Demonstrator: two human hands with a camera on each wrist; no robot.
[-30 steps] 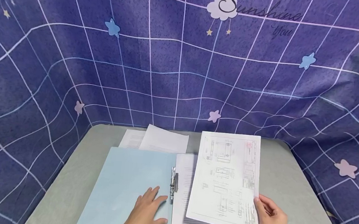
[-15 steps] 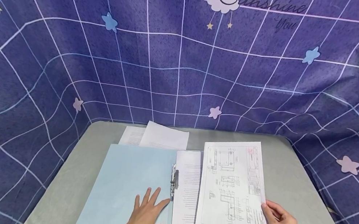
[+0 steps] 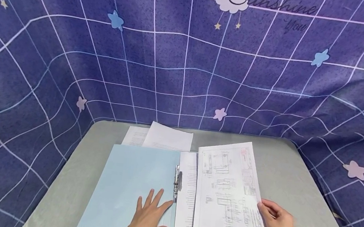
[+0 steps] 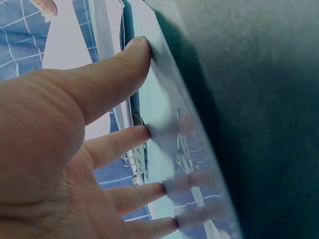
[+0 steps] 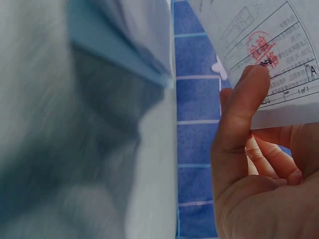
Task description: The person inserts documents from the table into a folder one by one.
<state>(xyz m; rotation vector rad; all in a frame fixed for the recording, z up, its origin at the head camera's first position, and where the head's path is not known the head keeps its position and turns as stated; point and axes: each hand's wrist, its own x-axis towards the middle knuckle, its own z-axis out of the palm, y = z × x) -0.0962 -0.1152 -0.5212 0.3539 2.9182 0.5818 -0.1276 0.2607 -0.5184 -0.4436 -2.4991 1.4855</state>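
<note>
An opened light-blue folder (image 3: 128, 182) lies on the table, a metal clip (image 3: 177, 183) along its spine and printed pages (image 3: 184, 206) on its right half. My left hand (image 3: 148, 219) rests with fingers spread on the bare left cover, fingertips touching its glossy surface in the left wrist view. With thumb and fingers my right hand (image 3: 277, 223) pinches the right edge of a sheet with a technical drawing (image 3: 226, 196). That sheet is tilted over the right half of the folder and hides much of the pages. In the right wrist view a red stamp (image 5: 261, 47) shows near the thumb.
Two loose sheets (image 3: 167, 138) stick out behind the folder's back edge, one overlapping the other. The grey table (image 3: 306, 200) extends to both sides. A purple cloth (image 3: 187, 62) with white grid lines and stars hangs behind and around it.
The drawing sheet in my right hand shifted right, then came back left and now sits lower over the pages. My left hand settled on the cover, its fingers spreading wider.
</note>
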